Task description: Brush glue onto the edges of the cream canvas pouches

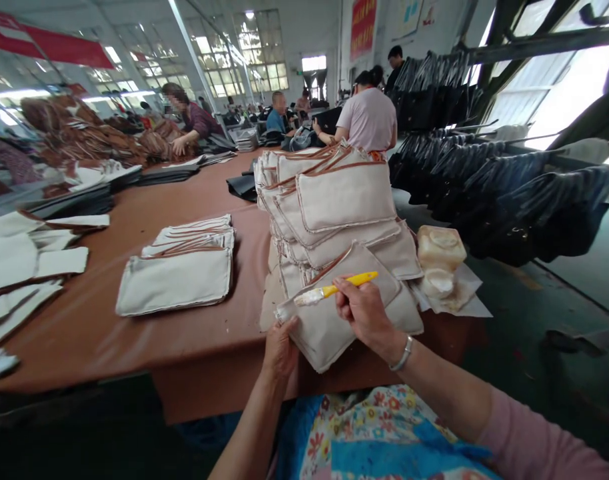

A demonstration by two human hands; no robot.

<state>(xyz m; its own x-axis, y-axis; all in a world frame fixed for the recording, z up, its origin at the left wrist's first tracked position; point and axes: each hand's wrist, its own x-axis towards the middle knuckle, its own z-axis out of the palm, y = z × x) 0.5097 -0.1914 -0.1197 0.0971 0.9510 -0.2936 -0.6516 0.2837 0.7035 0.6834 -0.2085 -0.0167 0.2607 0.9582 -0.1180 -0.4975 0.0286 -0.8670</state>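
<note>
My right hand is closed around the yellow handle of a paintbrush. White paste coats its bristles, which are over the left corner of a cream fabric pouch. That pouch lies tilted at the table's front edge, its near corner reaching past the edge. My left hand pinches the pouch's left corner, just below the bristles; part of the thumb and fingers is hidden by the cloth. Behind it rises a tall pile of similar cream pouches with brown trim.
A smaller stack of cream pouches sits left on the brown-covered table. To the right, a plastic paste container stands by white paper. Black bags hang on racks. A person in a pink shirt stands behind the pile.
</note>
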